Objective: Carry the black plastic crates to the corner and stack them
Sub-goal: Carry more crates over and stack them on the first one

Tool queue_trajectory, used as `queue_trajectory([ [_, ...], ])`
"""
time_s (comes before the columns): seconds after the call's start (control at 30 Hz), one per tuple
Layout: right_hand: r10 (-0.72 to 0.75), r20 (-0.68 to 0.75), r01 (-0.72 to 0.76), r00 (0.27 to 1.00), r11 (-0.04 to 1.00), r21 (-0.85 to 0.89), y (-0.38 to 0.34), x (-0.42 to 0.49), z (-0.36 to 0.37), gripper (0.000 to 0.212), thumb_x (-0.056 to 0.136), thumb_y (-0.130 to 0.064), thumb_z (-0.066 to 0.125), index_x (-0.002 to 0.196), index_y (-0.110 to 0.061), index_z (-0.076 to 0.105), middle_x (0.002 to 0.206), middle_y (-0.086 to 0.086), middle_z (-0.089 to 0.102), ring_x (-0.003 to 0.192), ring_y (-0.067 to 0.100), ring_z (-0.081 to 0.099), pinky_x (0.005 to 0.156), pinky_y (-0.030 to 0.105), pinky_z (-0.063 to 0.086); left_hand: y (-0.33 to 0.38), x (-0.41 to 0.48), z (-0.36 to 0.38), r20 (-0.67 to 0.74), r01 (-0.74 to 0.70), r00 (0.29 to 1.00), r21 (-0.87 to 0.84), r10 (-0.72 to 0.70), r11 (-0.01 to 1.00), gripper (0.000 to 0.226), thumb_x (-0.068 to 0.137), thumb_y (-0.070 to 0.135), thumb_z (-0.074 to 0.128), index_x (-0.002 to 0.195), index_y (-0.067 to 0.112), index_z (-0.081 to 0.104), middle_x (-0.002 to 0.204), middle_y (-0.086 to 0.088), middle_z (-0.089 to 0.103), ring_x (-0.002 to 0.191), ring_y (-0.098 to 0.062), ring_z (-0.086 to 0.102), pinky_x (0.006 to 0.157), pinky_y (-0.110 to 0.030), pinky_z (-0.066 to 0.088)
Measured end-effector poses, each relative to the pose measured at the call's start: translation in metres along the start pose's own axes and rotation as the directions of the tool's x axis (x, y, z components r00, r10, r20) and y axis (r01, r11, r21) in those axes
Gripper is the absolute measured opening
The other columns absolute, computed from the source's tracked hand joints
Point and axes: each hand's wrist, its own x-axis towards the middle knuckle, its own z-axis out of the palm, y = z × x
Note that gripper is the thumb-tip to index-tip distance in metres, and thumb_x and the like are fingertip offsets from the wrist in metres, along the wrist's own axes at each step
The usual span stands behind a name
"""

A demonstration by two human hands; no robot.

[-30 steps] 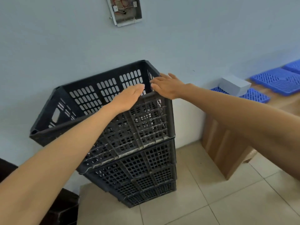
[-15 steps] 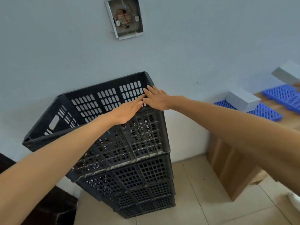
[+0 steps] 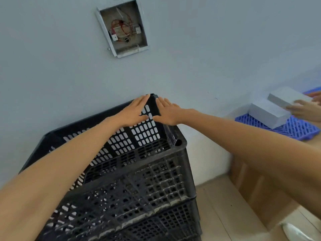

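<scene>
With the left hand (image 3: 132, 111) and right hand (image 3: 167, 113) flat and open against its far corner, the top crate (image 3: 147, 180) sits below them on the stack (image 3: 165, 223), so this placement looks nearly finished.

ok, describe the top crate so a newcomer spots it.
Find the open wiring box in the pale wall; below it stands a stack of black crates. The top crate is the only one whose open inside shows, with left hand and right hand flat on its far corner.
</scene>
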Motion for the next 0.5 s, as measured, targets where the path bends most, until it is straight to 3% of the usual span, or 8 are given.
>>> queue_trajectory([
  [0.2, 0.065, 0.007, -0.065, 0.998, 0.998, 0.007, 0.012, 0.061, 0.002, 0.085, 0.098, -0.047, 0.038, 0.152, -0.007, -0.014, 0.16, 0.011, -0.017, 0.148, 0.027, -0.011, 0.119, 0.045, 0.003, -0.045, 0.056, 0.015, -0.041, -0.102, 0.993, 0.103, 0.107, 0.989, 0.09, 0.095, 0.036, 0.055, 0.155, 0.015, -0.008, 0.164, -0.007, -0.006, 0.152, -0.022, 0.001, 0.123, -0.041, 0.012],
  [0.3, 0.052, 0.018, -0.051, 0.998, 0.998, -0.03, 0.01, 0.081, -0.001, 0.088, 0.097, -0.048, 0.042, 0.152, -0.007, -0.014, 0.16, 0.01, -0.016, 0.148, 0.026, -0.01, 0.12, 0.045, 0.003, -0.058, 0.062, 0.029, -0.024, -0.139, 0.989, 0.177, 0.145, 0.974, 0.098, 0.092, 0.04, 0.057, 0.154, 0.015, -0.013, 0.164, -0.006, -0.011, 0.151, -0.022, -0.006, 0.123, -0.043, 0.007],
  [0.5, 0.032, 0.031, -0.031, 0.999, 0.999, -0.02, 0.006, 0.089, 0.0, 0.096, 0.091, -0.046, 0.05, 0.152, -0.009, -0.014, 0.161, 0.008, -0.017, 0.149, 0.025, 0.0, 0.12, 0.045, 0.013, -0.063, 0.066, 0.039, -0.032, -0.137, 0.989, 0.14, 0.142, 0.981, 0.106, 0.087, 0.044, 0.06, 0.152, 0.017, -0.019, 0.162, -0.003, -0.02, 0.15, -0.019, -0.015, 0.121, -0.041, -0.003],
])
